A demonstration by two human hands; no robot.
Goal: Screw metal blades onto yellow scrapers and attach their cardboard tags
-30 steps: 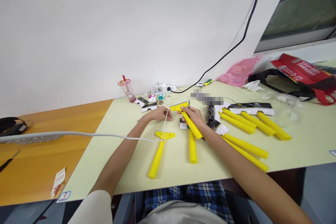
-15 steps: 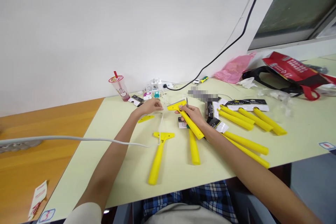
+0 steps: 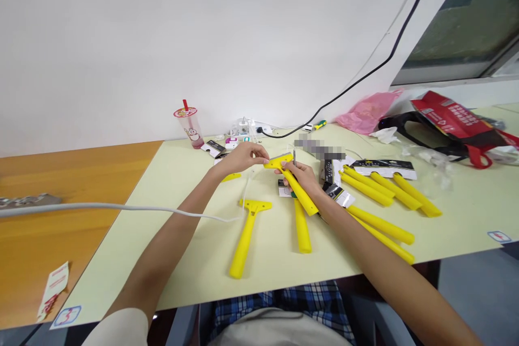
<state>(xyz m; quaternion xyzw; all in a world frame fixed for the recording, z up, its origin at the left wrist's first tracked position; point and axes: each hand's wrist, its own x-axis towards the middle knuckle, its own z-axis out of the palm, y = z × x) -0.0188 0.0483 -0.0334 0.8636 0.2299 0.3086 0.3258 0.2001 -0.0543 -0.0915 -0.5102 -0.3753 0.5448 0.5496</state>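
My right hand (image 3: 302, 175) is closed around a yellow scraper (image 3: 299, 192), its wide head tilted up to the left and its handle slanting down to the right. A slim metal shaft (image 3: 294, 157) also sticks up from between the right fingers; its lower end is hidden by the hand. My left hand (image 3: 246, 157) pinches the left corner of the scraper head, which has a grey strip along its top edge. Below lie a second scraper (image 3: 245, 238) and a yellow handle (image 3: 302, 227). A yellow piece (image 3: 231, 177) is partly covered by my left hand.
Several yellow scrapers (image 3: 381, 224) with black card packaging (image 3: 383, 167) lie at the right. Along the wall stand a drink cup (image 3: 191, 128) and a power strip (image 3: 245, 128). A white cable (image 3: 162, 209) crosses above my left forearm. A red bag (image 3: 450, 116) sits far right.
My left hand has moved right and its fingertips now meet the scraper head's left corner. My right hand keeps holding the scraper. The view has shifted slightly.
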